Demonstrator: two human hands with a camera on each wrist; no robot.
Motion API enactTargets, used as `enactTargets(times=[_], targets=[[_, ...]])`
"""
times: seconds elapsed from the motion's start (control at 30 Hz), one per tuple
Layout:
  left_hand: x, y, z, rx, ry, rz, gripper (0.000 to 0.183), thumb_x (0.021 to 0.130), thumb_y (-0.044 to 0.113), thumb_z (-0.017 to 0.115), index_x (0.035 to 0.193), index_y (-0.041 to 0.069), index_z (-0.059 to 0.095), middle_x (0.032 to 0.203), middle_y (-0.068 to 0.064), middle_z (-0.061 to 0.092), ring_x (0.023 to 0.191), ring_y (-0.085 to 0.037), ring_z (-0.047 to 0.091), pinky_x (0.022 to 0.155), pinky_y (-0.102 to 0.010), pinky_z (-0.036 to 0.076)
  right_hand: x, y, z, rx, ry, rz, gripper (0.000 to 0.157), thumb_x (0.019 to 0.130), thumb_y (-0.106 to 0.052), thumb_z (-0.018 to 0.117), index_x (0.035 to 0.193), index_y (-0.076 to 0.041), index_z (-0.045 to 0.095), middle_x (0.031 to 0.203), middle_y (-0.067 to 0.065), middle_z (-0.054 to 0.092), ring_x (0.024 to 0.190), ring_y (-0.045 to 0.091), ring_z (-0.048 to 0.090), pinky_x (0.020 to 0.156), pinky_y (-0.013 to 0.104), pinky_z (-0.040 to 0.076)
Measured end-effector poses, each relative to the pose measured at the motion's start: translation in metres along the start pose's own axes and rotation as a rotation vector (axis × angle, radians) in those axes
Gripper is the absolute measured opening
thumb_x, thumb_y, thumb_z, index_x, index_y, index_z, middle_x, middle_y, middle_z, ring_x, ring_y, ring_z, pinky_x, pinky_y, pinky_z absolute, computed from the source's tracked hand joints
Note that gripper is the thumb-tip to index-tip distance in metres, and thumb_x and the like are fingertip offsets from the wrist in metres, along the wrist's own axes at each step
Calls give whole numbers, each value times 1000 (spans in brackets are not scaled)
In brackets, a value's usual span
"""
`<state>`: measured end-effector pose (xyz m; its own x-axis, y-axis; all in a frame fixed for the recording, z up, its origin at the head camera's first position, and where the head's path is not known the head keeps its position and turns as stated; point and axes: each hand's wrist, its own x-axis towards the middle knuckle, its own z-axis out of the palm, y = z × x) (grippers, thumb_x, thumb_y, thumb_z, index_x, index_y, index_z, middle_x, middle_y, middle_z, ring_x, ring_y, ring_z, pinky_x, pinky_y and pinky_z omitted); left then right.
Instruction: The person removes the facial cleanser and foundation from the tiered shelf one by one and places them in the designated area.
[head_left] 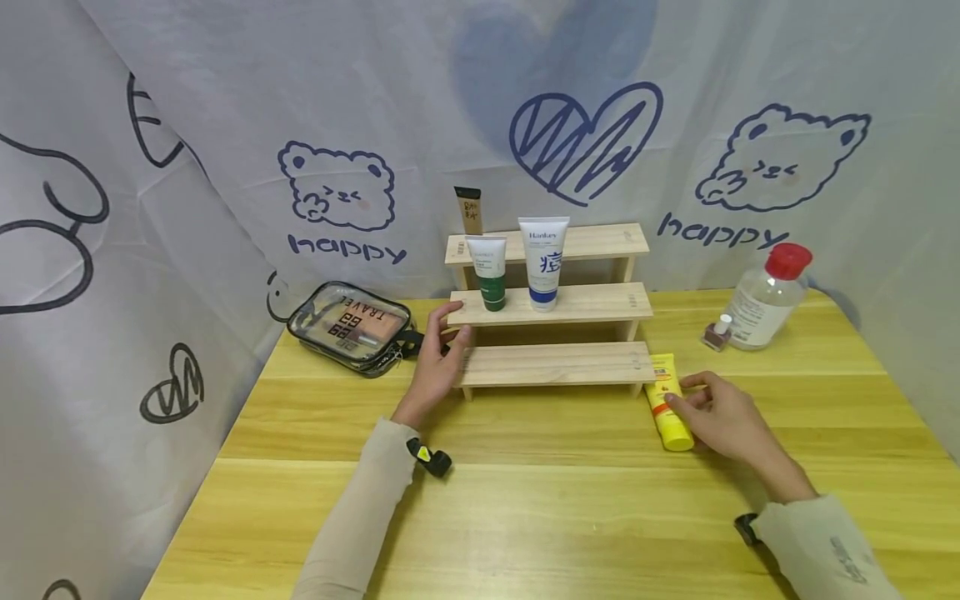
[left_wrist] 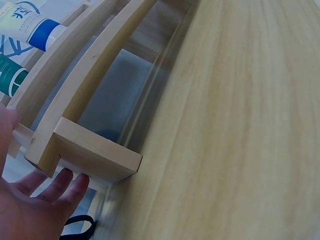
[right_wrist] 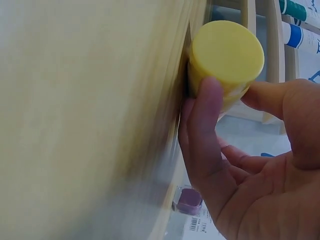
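My right hand (head_left: pixel 723 417) pinches a yellow squeeze tube (head_left: pixel 666 404) beside the right end of a three-tier wooden display rack (head_left: pixel 555 364). In the right wrist view the tube's round yellow cap (right_wrist: pixel 227 52) faces the camera, with the thumb on one side and fingers on the other. At the rack's left end, my left hand (head_left: pixel 438 367) touches the wood with its fingers spread. The left wrist view shows its fingertips (left_wrist: pixel 77 187) against the side support. A white-and-green tube (head_left: pixel 489 271) and a white-and-blue tube (head_left: pixel 544 262) stand on the middle tier.
A tan tube with a dark end (head_left: pixel 470 212) stands on the top tier. Left of the rack lies a clear zip pouch with black trim (head_left: pixel 352 325). A clear bottle with a red cap (head_left: pixel 765 304) and a small nail polish bottle (head_left: pixel 717 333) stand at right. Patterned cloth (head_left: pixel 450 125) hangs behind.
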<state>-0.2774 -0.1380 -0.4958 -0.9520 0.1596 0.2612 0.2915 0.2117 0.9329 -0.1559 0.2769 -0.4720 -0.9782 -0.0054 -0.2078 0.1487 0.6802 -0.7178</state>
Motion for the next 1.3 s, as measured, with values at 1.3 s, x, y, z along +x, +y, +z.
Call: enactTargets(times=[1.3], targets=[[0, -1, -1, -4, -2, 14, 47, 116, 25, 56, 162, 23, 43, 156, -22, 46, 140, -44, 60, 110, -58, 52, 5, -45, -9, 40, 347, -345, 35, 109, -18, 67, 140, -2, 64, 113, 20, 75, 98, 23, 71, 71, 14, 55]])
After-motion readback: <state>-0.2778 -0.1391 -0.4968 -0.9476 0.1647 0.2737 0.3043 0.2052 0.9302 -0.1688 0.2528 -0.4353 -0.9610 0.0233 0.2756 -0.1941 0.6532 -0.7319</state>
